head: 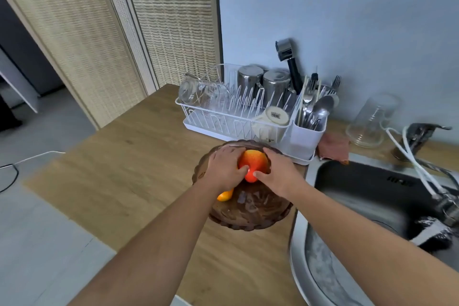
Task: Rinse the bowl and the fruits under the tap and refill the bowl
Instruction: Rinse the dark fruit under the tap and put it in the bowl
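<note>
A brown scalloped glass bowl sits on the wooden counter, left of the sink. Inside it lie a red-orange fruit and an orange fruit partly hidden under my left wrist. My left hand curls over the red-orange fruit from the left. From the right, my right hand curls round the same fruit. The two thumbs meet at the fruit's near side. The tap stands at the sink's far right corner, with a white hose hanging from it.
A white dish rack with steel cups, a glass jug and a cutlery holder stands just behind the bowl. The steel sink lies right of the bowl. An upturned glass jar and a pink cloth sit behind the sink.
</note>
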A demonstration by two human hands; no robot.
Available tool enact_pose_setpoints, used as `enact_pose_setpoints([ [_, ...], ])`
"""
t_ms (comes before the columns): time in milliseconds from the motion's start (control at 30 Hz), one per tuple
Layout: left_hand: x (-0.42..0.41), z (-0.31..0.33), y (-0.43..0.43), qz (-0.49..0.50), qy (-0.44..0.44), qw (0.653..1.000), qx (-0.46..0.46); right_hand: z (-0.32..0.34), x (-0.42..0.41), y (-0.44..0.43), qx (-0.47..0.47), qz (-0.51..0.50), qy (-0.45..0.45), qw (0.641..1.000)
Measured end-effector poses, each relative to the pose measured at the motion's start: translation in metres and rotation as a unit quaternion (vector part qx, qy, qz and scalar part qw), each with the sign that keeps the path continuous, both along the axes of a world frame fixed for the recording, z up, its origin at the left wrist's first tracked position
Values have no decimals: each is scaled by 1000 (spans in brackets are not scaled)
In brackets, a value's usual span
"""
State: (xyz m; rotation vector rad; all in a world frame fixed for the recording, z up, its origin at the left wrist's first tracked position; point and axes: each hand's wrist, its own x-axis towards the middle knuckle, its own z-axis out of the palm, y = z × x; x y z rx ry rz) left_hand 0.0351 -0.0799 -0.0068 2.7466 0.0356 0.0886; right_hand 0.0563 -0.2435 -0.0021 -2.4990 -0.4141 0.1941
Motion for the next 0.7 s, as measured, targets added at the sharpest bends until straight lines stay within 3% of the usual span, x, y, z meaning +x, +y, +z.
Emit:
enact_pose_setpoints([
  [233,-32,24,-53,-14,-140,984,-105,21,-49,-55,134,-49,-75,987],
  [333,-47,24,-102,-60,-151,973,-166,14,-81,-107,139,-91,-116,979],
  [567,-87,-7,-241,-225,-22,945,-236,-18,-135,-239,58,-246,-60,966],
  [700,-97,-29,-310,-263,59,922,-279,-27,-140,-295,63,-315,-38,946],
])
